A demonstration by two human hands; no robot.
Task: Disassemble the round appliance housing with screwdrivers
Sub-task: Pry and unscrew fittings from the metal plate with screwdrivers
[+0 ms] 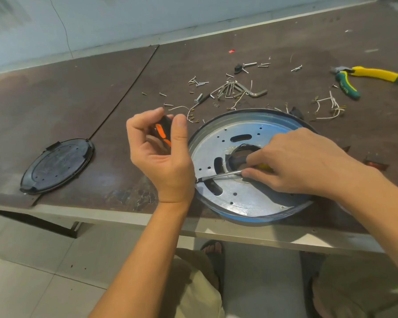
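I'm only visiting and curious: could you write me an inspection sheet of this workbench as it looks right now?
Surface: dark brown board table, scuffed near its front edge.
Job's things: round metal housing at the front edge; black round cover lies apart, to its left.
Clutter: loose screws, hex keys and yellow-and-green pliers behind the housing.
Grips: left hand holds an orange-and-black screwdriver; right hand holds a yellow-handled screwdriver, shaft across the housing, tip at its left rim.
Cables: short white wire offcuts on the table; thin line down the wall.
Surroundings: pale wall, tiled floor.
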